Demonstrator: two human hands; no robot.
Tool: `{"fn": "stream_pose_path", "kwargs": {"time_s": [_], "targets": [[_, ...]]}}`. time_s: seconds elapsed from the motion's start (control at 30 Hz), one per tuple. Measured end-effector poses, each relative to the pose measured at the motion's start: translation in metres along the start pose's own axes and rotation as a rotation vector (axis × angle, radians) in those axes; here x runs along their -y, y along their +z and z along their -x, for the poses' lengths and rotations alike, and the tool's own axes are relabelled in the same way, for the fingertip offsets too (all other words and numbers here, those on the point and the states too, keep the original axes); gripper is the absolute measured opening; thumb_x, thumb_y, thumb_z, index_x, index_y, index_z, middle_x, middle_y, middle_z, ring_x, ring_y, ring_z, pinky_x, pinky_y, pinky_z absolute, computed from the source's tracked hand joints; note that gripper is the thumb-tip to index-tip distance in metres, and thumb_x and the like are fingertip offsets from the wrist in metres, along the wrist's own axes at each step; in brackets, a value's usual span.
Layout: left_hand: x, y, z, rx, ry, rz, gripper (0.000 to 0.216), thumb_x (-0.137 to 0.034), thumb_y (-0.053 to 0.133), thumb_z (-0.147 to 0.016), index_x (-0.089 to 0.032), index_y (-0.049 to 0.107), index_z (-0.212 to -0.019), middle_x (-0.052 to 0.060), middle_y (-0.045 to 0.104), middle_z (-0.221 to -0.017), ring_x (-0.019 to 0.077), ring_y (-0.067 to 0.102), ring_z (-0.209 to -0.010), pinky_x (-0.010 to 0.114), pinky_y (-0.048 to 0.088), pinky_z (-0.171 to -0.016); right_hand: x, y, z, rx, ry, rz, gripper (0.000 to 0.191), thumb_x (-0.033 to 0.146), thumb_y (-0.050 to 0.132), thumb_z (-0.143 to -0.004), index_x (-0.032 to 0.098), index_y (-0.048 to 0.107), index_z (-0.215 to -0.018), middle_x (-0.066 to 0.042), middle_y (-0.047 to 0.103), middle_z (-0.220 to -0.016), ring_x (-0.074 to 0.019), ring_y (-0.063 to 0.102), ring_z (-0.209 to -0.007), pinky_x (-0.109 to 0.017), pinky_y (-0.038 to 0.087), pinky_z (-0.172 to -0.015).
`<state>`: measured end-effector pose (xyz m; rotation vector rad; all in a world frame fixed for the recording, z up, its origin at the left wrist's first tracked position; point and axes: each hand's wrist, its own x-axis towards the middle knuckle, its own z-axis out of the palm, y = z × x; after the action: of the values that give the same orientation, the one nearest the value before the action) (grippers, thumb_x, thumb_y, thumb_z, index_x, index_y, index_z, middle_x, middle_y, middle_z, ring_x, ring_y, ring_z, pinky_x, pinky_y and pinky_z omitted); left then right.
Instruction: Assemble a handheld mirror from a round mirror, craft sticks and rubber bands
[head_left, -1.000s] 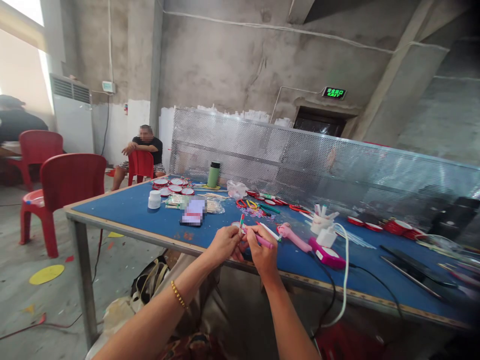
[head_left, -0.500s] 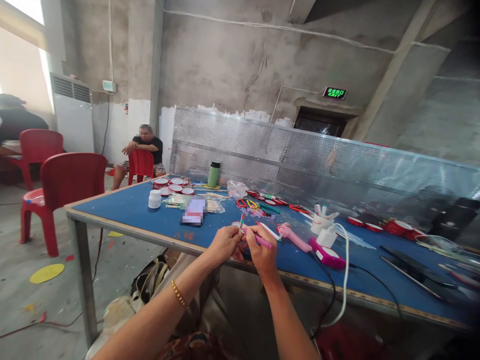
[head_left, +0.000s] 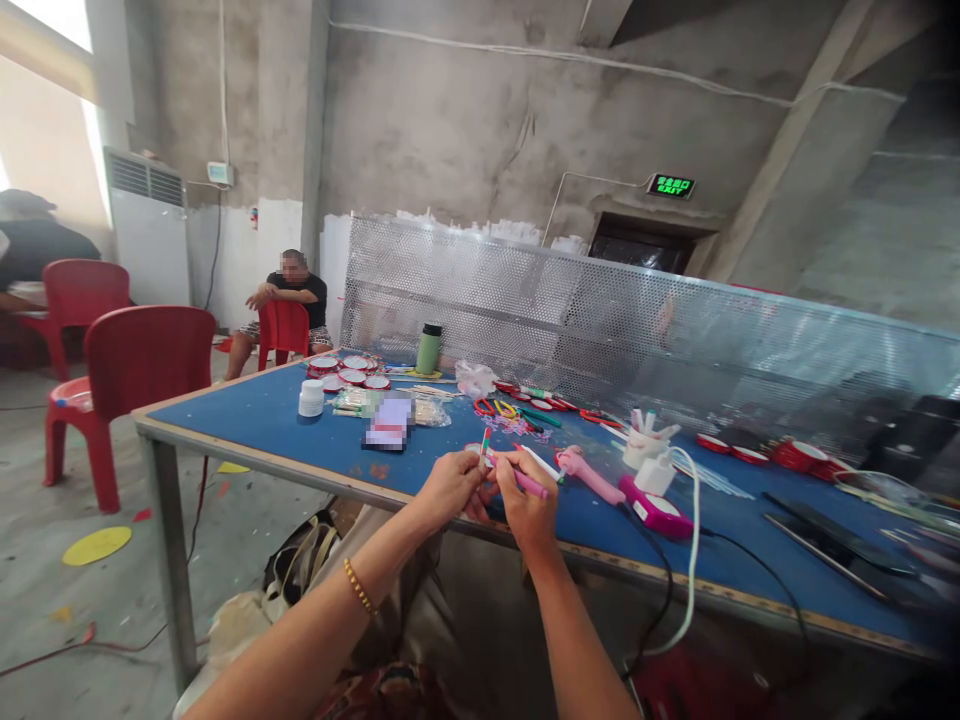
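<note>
My left hand [head_left: 448, 487] is closed in a pinch on a thin striped stick [head_left: 484, 441] that points up, held just above the near edge of the blue table [head_left: 255, 420]. My right hand [head_left: 529, 502] is closed round a pink pen-like tool [head_left: 529, 484], its tip meeting the stick where my two hands touch. A gold bracelet [head_left: 358, 587] sits on my left wrist.
A pink handle tool [head_left: 589, 473], a magenta box with white charger [head_left: 654, 497] and cables lie right of my hands. A green bottle [head_left: 427, 349], white jar [head_left: 310, 398], red-rimmed discs [head_left: 352, 372] and scissors lie farther back, before a perforated metal screen [head_left: 600, 320]. Red chairs [head_left: 135, 370] and a seated person [head_left: 281, 300] are at left.
</note>
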<state>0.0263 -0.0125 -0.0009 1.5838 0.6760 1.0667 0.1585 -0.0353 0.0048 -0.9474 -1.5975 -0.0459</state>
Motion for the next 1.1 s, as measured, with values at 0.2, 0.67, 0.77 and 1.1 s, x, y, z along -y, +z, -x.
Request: {"fn": "stream_pose_path", "kwargs": {"time_s": [0.2,0.67,0.77,1.1], "targets": [[0.0,0.0003,-0.0001,-0.004,-0.002,0.002,0.041,-0.059,0.05,-0.081,-0.019,0.049,-0.072,0.001,0.062,-0.058,0.0167,0.062,-0.044,0.025,0.047,-0.041,-0.0007,0.0005,-0.0003,0.006,-0.003,0.01,0.022,0.03,0.05,-0.092,0.021,0.063,-0.076,0.0,0.064,-0.065,-0.0149,0.06,-0.056,-0.026,0.05,-0.058],[0.002,0.0005,-0.0003,-0.003,0.004,0.006,0.043,-0.06,0.05,-0.081,-0.019,0.049,-0.072,0.0,0.062,-0.057,0.0152,0.061,-0.043,0.022,0.045,-0.039,-0.0003,-0.0006,-0.0006,0.011,-0.053,0.053,0.023,0.027,0.049,-0.092,0.021,0.063,-0.075,0.0,0.064,-0.065,-0.0148,0.061,-0.057,-0.027,0.051,-0.065],[0.0018,0.0005,0.0001,-0.002,0.002,0.01,0.043,-0.061,0.05,-0.082,-0.019,0.049,-0.072,0.0,0.062,-0.056,0.0146,0.061,-0.043,0.021,0.045,-0.039,0.0001,-0.001,-0.0003,0.02,-0.04,0.048,0.023,0.028,0.049,-0.092,0.021,0.063,-0.076,0.0,0.064,-0.065,-0.0147,0.061,-0.056,-0.026,0.05,-0.059],[0.0015,0.001,-0.0001,0.0,-0.001,0.02,0.042,-0.06,0.051,-0.081,-0.019,0.049,-0.072,0.0,0.061,-0.058,0.0161,0.061,-0.042,0.025,0.046,-0.04,-0.0011,-0.0001,-0.0005,0.011,-0.027,0.033,0.023,0.028,0.05,-0.092,0.021,0.061,-0.073,0.0,0.064,-0.064,-0.0144,0.06,-0.053,-0.026,0.049,-0.058]]}}
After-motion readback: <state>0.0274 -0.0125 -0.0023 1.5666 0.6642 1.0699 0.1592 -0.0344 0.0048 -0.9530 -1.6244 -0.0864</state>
